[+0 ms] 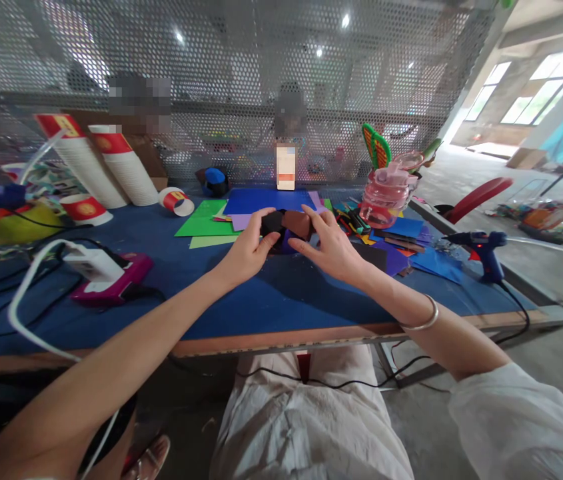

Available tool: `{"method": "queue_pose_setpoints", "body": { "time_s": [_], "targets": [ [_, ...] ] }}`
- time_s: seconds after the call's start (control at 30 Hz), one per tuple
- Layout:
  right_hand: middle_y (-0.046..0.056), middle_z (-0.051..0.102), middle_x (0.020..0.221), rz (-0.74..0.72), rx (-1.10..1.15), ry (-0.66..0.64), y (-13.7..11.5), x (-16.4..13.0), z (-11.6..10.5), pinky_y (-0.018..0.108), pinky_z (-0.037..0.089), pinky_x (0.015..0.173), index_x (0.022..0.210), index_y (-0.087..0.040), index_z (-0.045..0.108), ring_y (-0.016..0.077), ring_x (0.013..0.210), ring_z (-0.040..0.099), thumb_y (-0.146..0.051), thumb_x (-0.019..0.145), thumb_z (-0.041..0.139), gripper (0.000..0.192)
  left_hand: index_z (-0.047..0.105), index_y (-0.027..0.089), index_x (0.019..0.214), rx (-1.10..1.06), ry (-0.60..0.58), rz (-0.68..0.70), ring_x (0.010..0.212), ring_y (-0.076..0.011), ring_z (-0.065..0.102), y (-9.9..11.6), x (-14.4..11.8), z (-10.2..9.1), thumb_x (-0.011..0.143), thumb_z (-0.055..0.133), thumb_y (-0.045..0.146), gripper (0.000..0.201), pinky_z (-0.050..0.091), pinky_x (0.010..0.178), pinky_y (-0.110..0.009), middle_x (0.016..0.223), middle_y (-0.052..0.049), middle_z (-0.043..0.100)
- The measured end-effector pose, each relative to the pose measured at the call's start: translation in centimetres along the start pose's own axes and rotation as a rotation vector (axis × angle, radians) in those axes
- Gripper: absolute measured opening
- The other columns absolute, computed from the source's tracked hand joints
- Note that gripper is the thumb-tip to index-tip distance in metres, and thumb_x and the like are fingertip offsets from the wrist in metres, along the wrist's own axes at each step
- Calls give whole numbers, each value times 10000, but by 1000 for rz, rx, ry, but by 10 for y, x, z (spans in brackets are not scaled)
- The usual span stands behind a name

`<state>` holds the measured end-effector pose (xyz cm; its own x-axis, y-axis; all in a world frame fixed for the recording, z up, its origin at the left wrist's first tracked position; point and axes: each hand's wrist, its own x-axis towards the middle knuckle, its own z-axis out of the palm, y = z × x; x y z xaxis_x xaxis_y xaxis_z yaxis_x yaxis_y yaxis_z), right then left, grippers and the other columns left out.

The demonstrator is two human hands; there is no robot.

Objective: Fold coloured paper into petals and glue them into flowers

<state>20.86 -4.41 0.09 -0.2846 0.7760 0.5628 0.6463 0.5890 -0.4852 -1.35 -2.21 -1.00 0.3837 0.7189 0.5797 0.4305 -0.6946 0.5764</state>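
Observation:
In the middle of the blue tabletop, my left hand (254,245) pinches the left side of a craft piece with black, brown and purple parts (297,225). My right hand (330,241) grips its right side, fingers over the top and thumb below. The piece looks like paper or thin foam; its exact kind I cannot make out. Behind both hands lie a dark blue sheet (266,199) and green sheets (205,220). A black sheet (372,255) lies under my right wrist.
To the left are stacked paper cups (126,167) and a purple power strip (111,283) with cables. At right stand a pink jug (386,197) and a blue glue gun (486,253), near scattered blue sheets (436,263). A phone (286,167) leans on the mesh screen (241,87).

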Motion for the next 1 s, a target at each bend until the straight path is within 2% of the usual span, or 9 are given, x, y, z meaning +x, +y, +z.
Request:
{"method": "queue_pose_setpoints", "body": {
  "time_s": [0.2, 0.33, 0.43, 0.5, 0.57, 0.7, 0.87, 1.0],
  "targets": [
    [195, 506, 1453, -83, 129, -73, 3, -4, 13, 578, 456, 1136, 1626, -221, 239, 333, 1344, 519, -428, 915, 669, 856, 358, 197, 1530, 7, -60, -9, 1498, -299, 410, 8, -3, 4, 1029, 423, 580, 634, 326, 1254, -502, 1594, -172, 443],
    [221, 476, 1465, -49, 153, -155, 4, -7, 23, 551, 497, 1109, 1608, -185, 258, 326, 1310, 556, -343, 894, 681, 844, 480, 191, 1491, 54, -124, -61, 1471, -306, 445, 7, -2, 5, 1017, 365, 662, 678, 311, 1260, -528, 1534, -154, 530],
    [210, 476, 1447, -39, 157, -173, 5, -7, 27, 542, 525, 1084, 1597, -197, 274, 316, 1273, 591, -332, 887, 689, 833, 543, 193, 1450, 151, -76, -111, 1518, -332, 375, 3, -2, 5, 1031, 390, 589, 597, 290, 1262, -566, 1552, -162, 500],
    [213, 470, 1452, -57, 151, -175, 6, -5, 29, 545, 528, 1083, 1600, -194, 260, 323, 1293, 585, -324, 883, 693, 848, 575, 193, 1412, 238, 2, -67, 1538, -347, 333, 2, -3, 5, 1011, 489, 505, 515, 283, 1261, -582, 1588, -175, 431],
    [230, 465, 1462, -78, 139, -170, 8, -4, 30, 555, 522, 1091, 1606, -174, 236, 340, 1330, 564, -329, 880, 693, 872, 578, 199, 1389, 296, 43, 35, 1525, -337, 348, 4, -3, 4, 977, 572, 411, 463, 303, 1254, -572, 1585, -178, 402],
    [281, 446, 1507, -138, 102, -123, 15, -2, 35, 620, 411, 1185, 1622, -119, 151, 375, 1444, 465, -381, 893, 677, 936, 537, 215, 1406, 322, -20, 173, 1492, -305, 384, 13, -5, 5, 986, 544, 288, 426, 349, 1234, -543, 1519, -171, 438],
    [316, 369, 1585, -174, 104, -122, 17, -2, 40, 616, 345, 1233, 1643, -74, -21, 380, 1526, 368, -339, 877, 683, 1074, 520, 269, 1466, 410, -64, 194, 1489, -374, 364, 21, -5, 5, 988, 574, 329, 485, 304, 1224, -631, 1561, -157, 392],
    [318, 317, 1622, -167, 128, -104, 17, -2, 44, 616, 349, 1231, 1647, -90, -58, 384, 1542, 348, -334, 854, 710, 1131, 544, 274, 1460, 401, -82, 220, 1457, -373, 398, 21, -2, 2, 990, 574, 333, 475, 324, 1212, -616, 1536, -149, 422]
  ]
}}
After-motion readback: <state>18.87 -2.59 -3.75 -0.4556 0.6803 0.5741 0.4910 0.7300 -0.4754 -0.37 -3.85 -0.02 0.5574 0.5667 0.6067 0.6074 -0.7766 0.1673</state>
